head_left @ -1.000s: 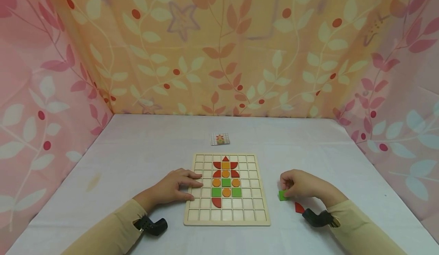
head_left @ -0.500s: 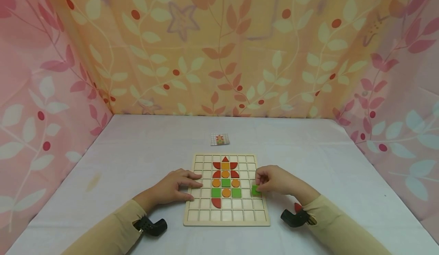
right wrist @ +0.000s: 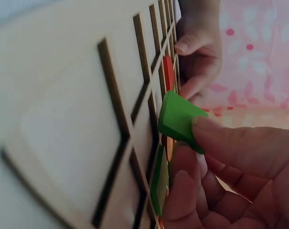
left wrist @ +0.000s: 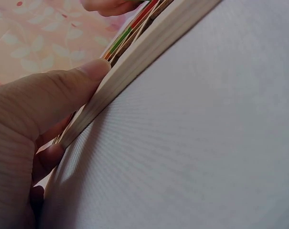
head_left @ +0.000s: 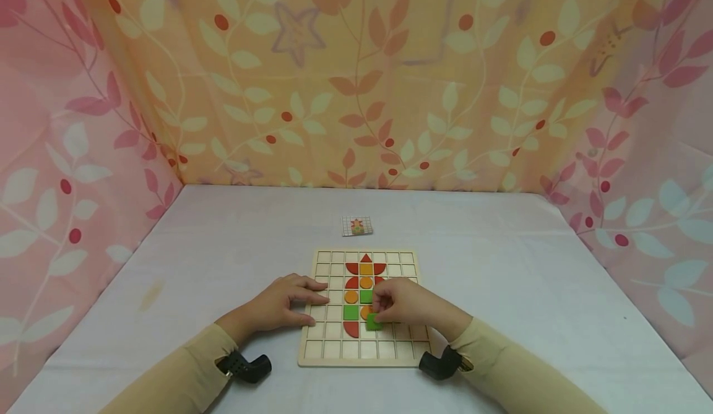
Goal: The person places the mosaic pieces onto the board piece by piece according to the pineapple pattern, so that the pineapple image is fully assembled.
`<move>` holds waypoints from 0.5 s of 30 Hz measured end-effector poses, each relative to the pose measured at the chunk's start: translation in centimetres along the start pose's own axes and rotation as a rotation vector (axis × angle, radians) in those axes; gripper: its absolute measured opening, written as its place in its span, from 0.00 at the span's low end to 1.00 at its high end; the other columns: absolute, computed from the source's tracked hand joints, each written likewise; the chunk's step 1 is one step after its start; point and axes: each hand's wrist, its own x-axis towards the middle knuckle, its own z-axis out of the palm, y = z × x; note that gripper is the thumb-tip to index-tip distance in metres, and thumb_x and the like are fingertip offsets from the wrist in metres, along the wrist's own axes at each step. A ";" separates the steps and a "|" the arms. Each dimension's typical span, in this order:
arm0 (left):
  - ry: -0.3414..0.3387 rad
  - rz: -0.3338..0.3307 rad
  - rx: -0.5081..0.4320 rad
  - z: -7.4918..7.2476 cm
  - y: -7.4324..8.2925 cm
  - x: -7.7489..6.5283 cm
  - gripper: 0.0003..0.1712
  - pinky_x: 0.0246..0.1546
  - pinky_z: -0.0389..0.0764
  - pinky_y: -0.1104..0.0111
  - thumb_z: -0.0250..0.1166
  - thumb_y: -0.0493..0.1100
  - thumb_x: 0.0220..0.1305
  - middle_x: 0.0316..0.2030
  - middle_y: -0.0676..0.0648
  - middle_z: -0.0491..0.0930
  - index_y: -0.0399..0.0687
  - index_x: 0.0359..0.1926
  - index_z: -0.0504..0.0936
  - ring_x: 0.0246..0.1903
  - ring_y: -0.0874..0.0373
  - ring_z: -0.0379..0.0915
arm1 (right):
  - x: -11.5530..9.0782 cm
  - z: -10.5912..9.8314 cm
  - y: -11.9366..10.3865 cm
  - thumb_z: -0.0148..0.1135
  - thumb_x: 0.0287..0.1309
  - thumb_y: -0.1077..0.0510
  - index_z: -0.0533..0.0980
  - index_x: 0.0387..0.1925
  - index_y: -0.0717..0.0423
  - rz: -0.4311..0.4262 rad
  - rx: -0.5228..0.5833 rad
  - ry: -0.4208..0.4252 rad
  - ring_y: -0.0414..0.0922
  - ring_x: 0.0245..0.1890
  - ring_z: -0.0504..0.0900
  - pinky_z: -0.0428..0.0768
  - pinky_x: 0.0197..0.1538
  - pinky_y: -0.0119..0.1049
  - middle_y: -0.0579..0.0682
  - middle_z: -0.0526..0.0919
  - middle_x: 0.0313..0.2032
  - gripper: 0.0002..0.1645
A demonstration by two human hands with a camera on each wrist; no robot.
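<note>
A wooden grid board (head_left: 323, 349) lies on the white cloth, with red, orange and green tiles set in its middle columns. My left hand (head_left: 283, 302) rests along the board's left edge; in the left wrist view its thumb (left wrist: 94, 71) touches the rim. My right hand (head_left: 409, 302) pinches a green square tile (head_left: 374, 322) just over the board, beside a red quarter-round tile (head_left: 351, 328). In the right wrist view the pinched tile (right wrist: 177, 117) is tilted and apart from the grid. The right hand hides some tiles on the board's right side.
A small pattern card (head_left: 357, 226) lies behind the board. Black wrist cameras (head_left: 440, 364) hang at both cuffs. A floral curtain (head_left: 356, 80) encloses the back and sides of the table.
My right hand has carried the green tile left from the table right of the board to over its middle. The red piece on the table is now hidden by the sleeve. My left hand stays.
</note>
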 end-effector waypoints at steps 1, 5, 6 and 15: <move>0.000 0.003 0.000 0.0 0.0 0.0 0.26 0.54 0.60 0.50 0.66 0.62 0.49 0.57 0.60 0.70 0.68 0.51 0.79 0.57 0.59 0.61 | 0.1 0.2 -0.1 0.68 0.46 0.63 0.74 0.21 0.50 0.004 -0.003 0.000 0.36 0.24 0.72 0.72 0.30 0.30 0.39 0.74 0.21 0.10; 0.002 0.017 0.006 0.0 0.0 0.0 0.26 0.53 0.61 0.51 0.66 0.62 0.49 0.57 0.59 0.70 0.67 0.51 0.79 0.57 0.59 0.62 | 0.2 0.6 -0.7 0.68 0.46 0.63 0.73 0.20 0.50 0.014 -0.018 0.006 0.36 0.24 0.72 0.72 0.30 0.29 0.39 0.74 0.20 0.11; 0.003 0.021 0.007 0.0 0.0 0.0 0.26 0.53 0.61 0.51 0.66 0.62 0.49 0.57 0.59 0.71 0.67 0.51 0.79 0.57 0.59 0.62 | 0.2 0.6 -0.8 0.68 0.46 0.63 0.73 0.20 0.50 0.014 -0.024 0.009 0.36 0.24 0.72 0.72 0.30 0.29 0.39 0.74 0.20 0.11; 0.016 0.041 0.010 0.0 -0.1 0.0 0.26 0.53 0.63 0.53 0.67 0.61 0.48 0.57 0.59 0.71 0.66 0.51 0.79 0.56 0.60 0.63 | 0.3 1.1 -1.4 0.68 0.46 0.62 0.74 0.20 0.49 0.053 -0.016 0.012 0.36 0.24 0.72 0.72 0.30 0.30 0.39 0.75 0.20 0.10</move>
